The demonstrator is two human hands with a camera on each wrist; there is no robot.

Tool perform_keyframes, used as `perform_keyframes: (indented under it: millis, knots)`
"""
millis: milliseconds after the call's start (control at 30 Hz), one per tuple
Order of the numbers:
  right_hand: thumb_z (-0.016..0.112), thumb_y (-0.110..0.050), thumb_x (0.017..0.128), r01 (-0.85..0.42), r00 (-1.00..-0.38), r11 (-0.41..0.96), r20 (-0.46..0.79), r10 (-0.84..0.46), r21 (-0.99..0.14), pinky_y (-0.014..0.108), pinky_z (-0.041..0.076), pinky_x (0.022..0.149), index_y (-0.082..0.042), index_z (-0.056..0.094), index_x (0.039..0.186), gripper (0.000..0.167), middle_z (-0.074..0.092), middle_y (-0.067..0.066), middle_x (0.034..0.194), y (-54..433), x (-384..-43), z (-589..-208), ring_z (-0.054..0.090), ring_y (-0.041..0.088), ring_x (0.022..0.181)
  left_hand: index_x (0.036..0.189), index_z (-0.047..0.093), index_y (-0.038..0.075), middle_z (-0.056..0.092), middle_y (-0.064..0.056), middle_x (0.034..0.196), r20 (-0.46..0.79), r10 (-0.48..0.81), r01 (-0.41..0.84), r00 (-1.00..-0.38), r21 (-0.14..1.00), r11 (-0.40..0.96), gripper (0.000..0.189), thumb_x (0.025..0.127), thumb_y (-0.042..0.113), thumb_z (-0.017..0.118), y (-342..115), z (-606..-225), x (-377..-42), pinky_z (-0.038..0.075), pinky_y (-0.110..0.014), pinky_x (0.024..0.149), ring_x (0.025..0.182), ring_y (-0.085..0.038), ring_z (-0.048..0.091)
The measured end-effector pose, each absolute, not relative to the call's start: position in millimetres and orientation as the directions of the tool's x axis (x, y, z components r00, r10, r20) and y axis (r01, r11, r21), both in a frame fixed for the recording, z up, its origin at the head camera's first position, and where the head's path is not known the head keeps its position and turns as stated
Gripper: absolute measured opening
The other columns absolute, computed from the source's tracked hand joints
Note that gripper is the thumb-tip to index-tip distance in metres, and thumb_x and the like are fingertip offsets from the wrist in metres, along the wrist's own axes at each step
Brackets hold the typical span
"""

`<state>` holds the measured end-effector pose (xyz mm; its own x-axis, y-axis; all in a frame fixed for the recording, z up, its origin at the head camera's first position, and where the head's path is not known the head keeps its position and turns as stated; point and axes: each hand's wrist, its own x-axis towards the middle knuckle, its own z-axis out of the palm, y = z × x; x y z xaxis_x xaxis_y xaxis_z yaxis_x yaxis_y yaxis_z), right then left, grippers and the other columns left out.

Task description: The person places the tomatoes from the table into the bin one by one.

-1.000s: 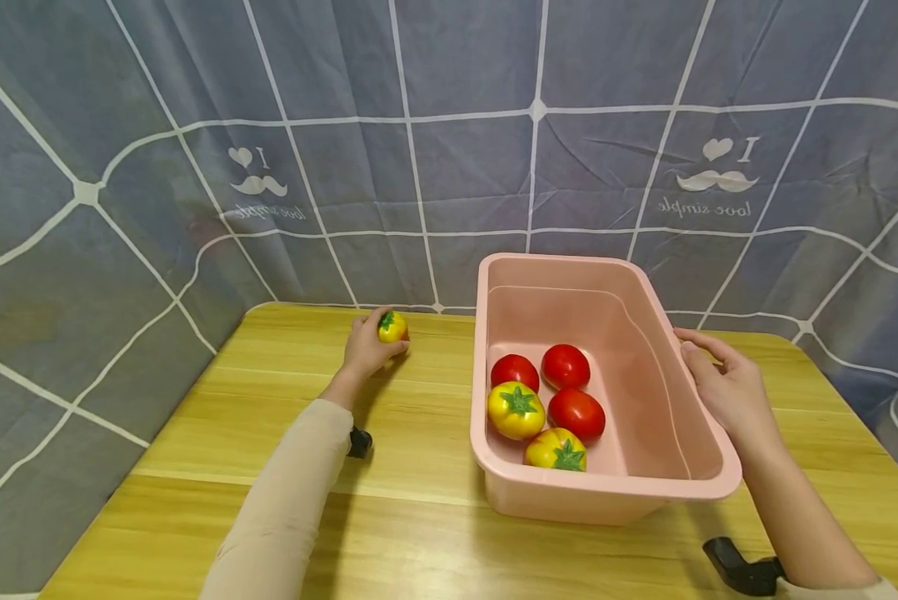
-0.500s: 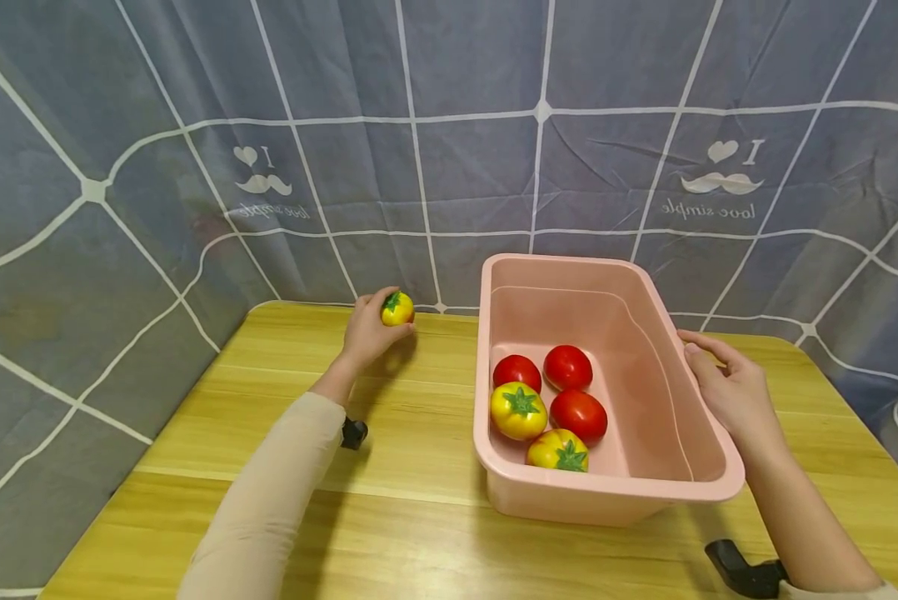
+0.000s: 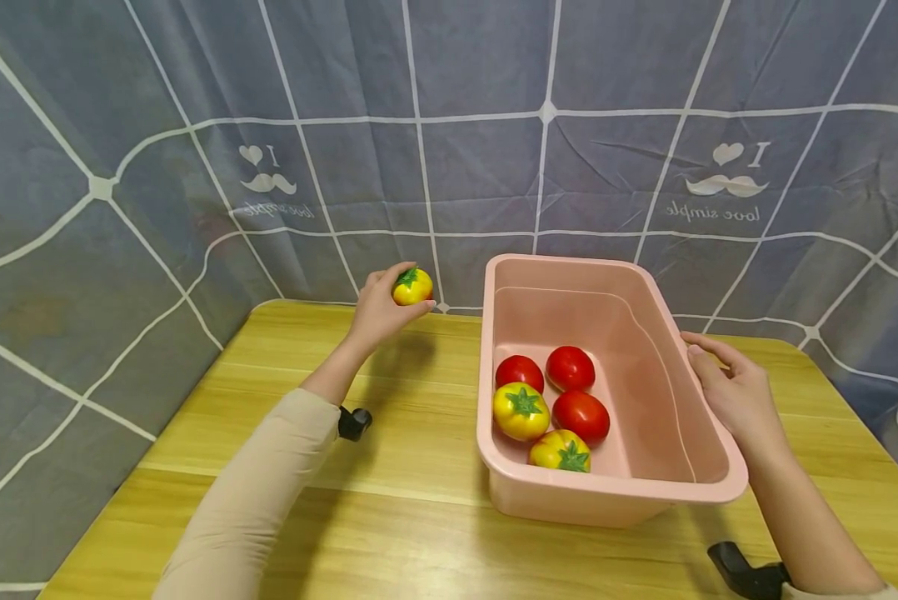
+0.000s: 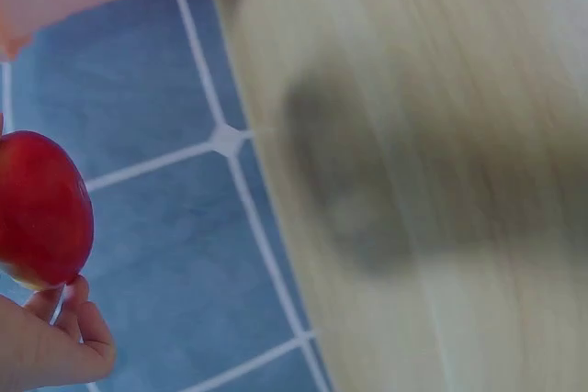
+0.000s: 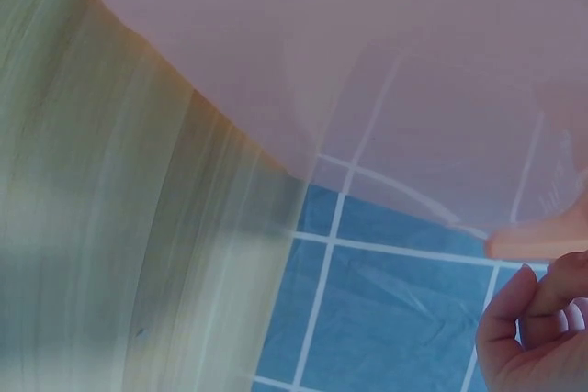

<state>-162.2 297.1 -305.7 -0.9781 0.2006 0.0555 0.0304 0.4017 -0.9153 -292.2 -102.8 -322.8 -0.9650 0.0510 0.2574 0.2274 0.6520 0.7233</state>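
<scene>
My left hand [image 3: 381, 310] grips a yellow tomato [image 3: 413, 287] with a green star-shaped leaf, raised above the back of the table. From the left wrist view, the tomato's underside [image 4: 44, 213] is red, with fingers curled at its edge. To the right stands a pink plastic tub [image 3: 569, 260]. Inside it, toward the near left, lie three red tomatoes [image 3: 581, 417] and two yellow ones [image 3: 521, 411] with green leaves. My right hand [image 3: 741, 396] holds the tub's right rim; curled fingers [image 5: 501, 323] show by that rim in the right wrist view.
The wooden table [image 3: 419, 533] carries the tub on its right half. A grey-blue curtain [image 3: 479, 175] with white lines hangs close behind the table and along its left side. Black mounts [image 3: 745, 571] stick out from both wrists.
My left hand has lifted the yellow tomato off the back of the table and carried it slightly right. My right hand stays on the tub's rim, and the tub's contents lie as before.
</scene>
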Motion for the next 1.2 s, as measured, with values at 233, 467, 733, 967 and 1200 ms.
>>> perform_keyframes:
  millis: [233,467,733,967,1200]
  knots:
    - [0.049,-0.037,0.095,0.034,-0.979,0.407,0.052,0.199,-0.913,0.023,0.051,0.054,-0.021,0.055,0.130,0.039,0.061,-0.020,0.076,298,-163,-306,0.062,0.003,0.064,0.136,0.047,0.018,0.041,-0.018,0.130,0.265,0.086,0.261,-0.960,0.748,0.610,0.066,0.078,0.034,0.074,-88,-304,-285,0.043,-0.046,0.089,0.111,-0.032,0.043]
    - [0.051,-0.038,0.095,0.032,-0.981,0.368,0.041,0.191,-0.929,0.023,0.052,0.054,-0.021,0.056,0.130,0.039,0.063,-0.018,0.077,297,-162,-307,0.063,0.004,0.064,0.137,0.046,0.019,0.040,-0.016,0.130,0.265,0.113,0.281,-0.958,0.772,0.570,0.066,0.078,0.032,0.074,-69,-282,-273,0.046,-0.040,0.087,0.107,-0.029,0.044]
    - [0.051,-0.035,0.095,0.025,-0.980,0.358,0.048,0.194,-0.933,0.023,0.052,0.054,-0.023,0.058,0.127,0.036,0.064,-0.017,0.076,297,-162,-308,0.063,0.005,0.063,0.135,0.048,0.021,0.043,-0.013,0.129,0.314,0.147,0.340,-0.938,0.752,0.565,0.065,0.077,0.031,0.076,-53,-265,-263,0.044,-0.039,0.087,0.111,-0.027,0.041]
    - [0.049,-0.035,0.095,0.022,-0.981,0.373,0.053,0.189,-0.928,0.023,0.052,0.055,-0.021,0.056,0.129,0.037,0.064,-0.019,0.078,298,-162,-307,0.064,0.004,0.065,0.134,0.049,0.020,0.042,-0.013,0.130,0.338,0.171,0.375,-0.925,0.750,0.545,0.065,0.076,0.031,0.077,-45,-261,-258,0.042,-0.040,0.088,0.114,-0.028,0.041]
    - [0.049,-0.037,0.095,0.024,-0.980,0.386,0.055,0.192,-0.922,0.023,0.052,0.055,-0.020,0.056,0.130,0.039,0.062,-0.020,0.080,299,-162,-307,0.063,0.004,0.065,0.134,0.049,0.022,0.045,-0.011,0.127,0.355,0.204,0.407,-0.912,0.729,0.550,0.066,0.075,0.033,0.077,-35,-257,-253,0.041,-0.040,0.087,0.112,-0.027,0.041]
